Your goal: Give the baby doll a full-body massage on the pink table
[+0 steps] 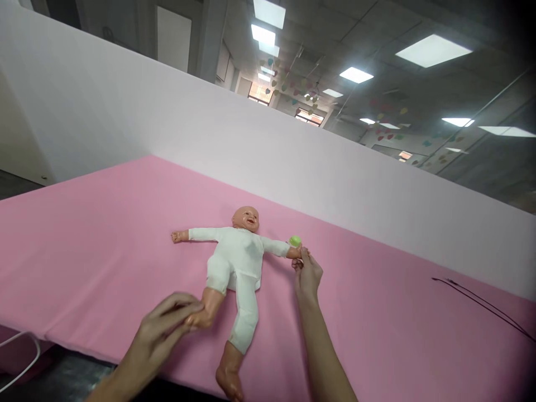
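A baby doll (240,251) with a white cloth body lies face up on the pink-covered table (113,223), its head toward the wall and its arms spread wide. My left hand (161,326) is closed on the doll's foot at the left, fingers over the top of it. With fingertips pinched, my right hand (307,273) grips the doll's hand on the right side. Just beyond that doll hand sits a small light-green round object (295,241), whose kind I cannot make out. The doll's other leg stretches toward the table's near edge, untouched.
A white partition (268,151) runs along the back of the table. Thin black cables (481,304) lie at the right. A white cord (36,349) loops near the front left edge, above a dark surface. Ceiling lights and hanging decorations show beyond the partition.
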The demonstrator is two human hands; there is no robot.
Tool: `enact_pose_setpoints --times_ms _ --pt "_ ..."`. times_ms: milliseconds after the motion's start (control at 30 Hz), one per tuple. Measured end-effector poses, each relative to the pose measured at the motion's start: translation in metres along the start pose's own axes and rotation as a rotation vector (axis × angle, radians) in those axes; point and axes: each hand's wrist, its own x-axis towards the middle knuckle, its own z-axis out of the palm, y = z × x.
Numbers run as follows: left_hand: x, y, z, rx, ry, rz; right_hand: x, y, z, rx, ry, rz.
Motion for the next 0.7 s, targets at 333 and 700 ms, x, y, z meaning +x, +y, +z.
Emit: enact_pose_setpoints --times_ms 333,700 --pt "0.143 -0.026 0.032 -0.062 -0.094 -0.103 -0.023 0.006 0.055 -0.29 -0.612 0.032" --pt "-0.054 -0.026 -0.011 -0.059 -0.139 -0.164 0.028 0.054 -0.028 -0.061 0.196 0.231"
